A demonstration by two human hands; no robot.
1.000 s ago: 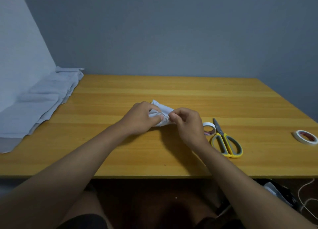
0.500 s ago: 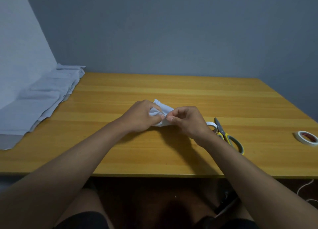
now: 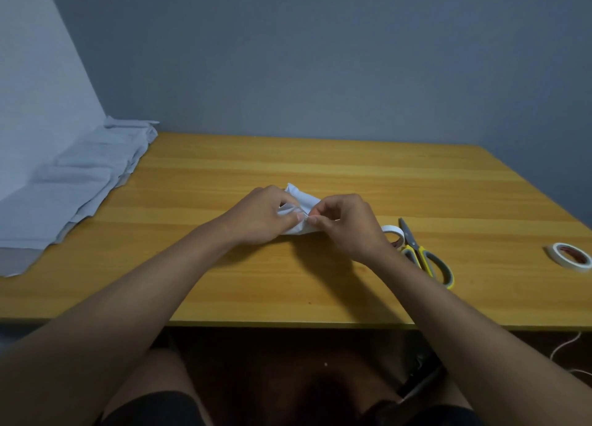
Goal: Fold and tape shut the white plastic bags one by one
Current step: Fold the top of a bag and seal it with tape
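Resting on the middle of the wooden table [image 3: 320, 281], a small folded white plastic bag [image 3: 302, 201] is held between both hands. The left hand [image 3: 259, 216] lies over the bag's left side, its fingers [image 3: 296, 217] curled and pinching the crumpled plastic at the near edge. The right hand [image 3: 347, 222] meets it from the other side, its fingers [image 3: 315, 221] curled, thumb and forefinger pressed together on the same spot of the bag, so the tips of both hands nearly touch. Whether a bit of tape sits between them is too small to tell. Just beside the right wrist lies a roll of white tape [image 3: 393, 235], partly hidden by the hand, touching a pair of scissors [image 3: 424, 256] with yellow and grey handles. A second tape roll [image 3: 571, 256] lies well apart near the table's right edge. A stack of flat white bags [image 3: 73, 188] covers the table's far left corner
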